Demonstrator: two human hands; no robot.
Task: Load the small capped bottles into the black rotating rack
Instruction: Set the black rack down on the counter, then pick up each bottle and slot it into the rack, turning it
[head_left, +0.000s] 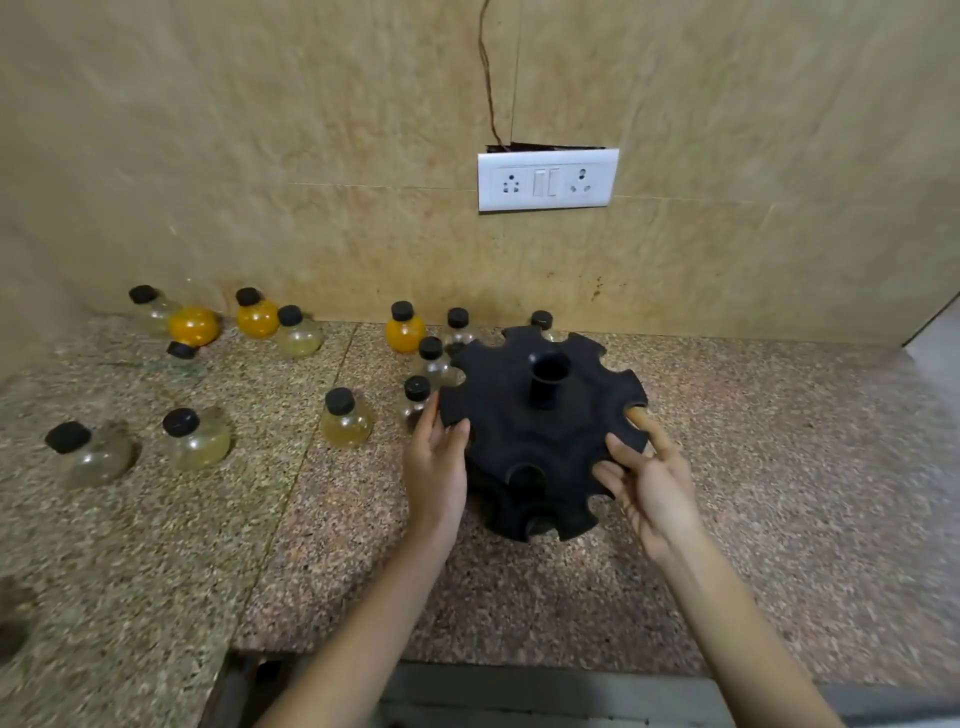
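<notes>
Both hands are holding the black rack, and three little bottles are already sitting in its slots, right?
Not quite. Both the left hand and right hand do hold the black rack, but the head view shows its visible slots empty. The bottles, like the orange one, are out on the counter.

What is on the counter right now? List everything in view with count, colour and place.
Rack: one, black, notched, centre of counter, no bottles loaded.
Orange bottles: three, black caps, back left near wall; one lies tipped.
Clear or pale bottles: about nine, black caps, scattered left of and behind the rack.
Socket panel: one, white, on wall.
Counter: speckled granite.
Left hand: on the rack's left edge.
Right hand: on the rack's right edge, one finger in a notch.
</notes>
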